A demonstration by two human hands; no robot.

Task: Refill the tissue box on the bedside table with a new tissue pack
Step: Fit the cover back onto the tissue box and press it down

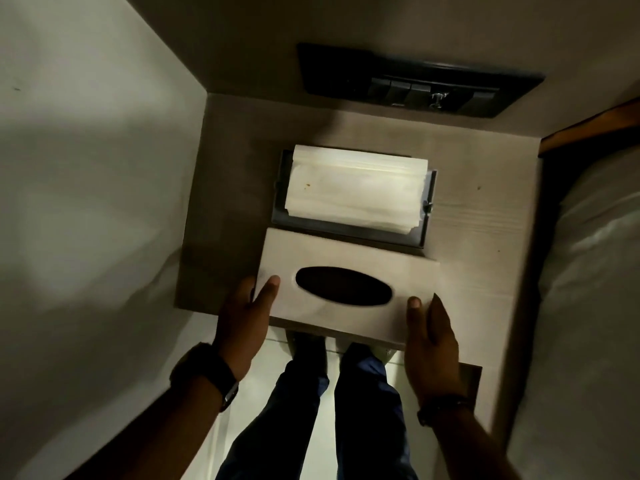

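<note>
Pale wood makes up the tissue box cover (pixel 346 292), which I see held over the near edge of the bedside table (pixel 485 244). My left hand (pixel 242 323) and right hand (pixel 429 344) grip its ends, thumbs on top. Behind it, white tissues (pixel 353 188) sit on a dark tray (pixel 426 220).
</note>
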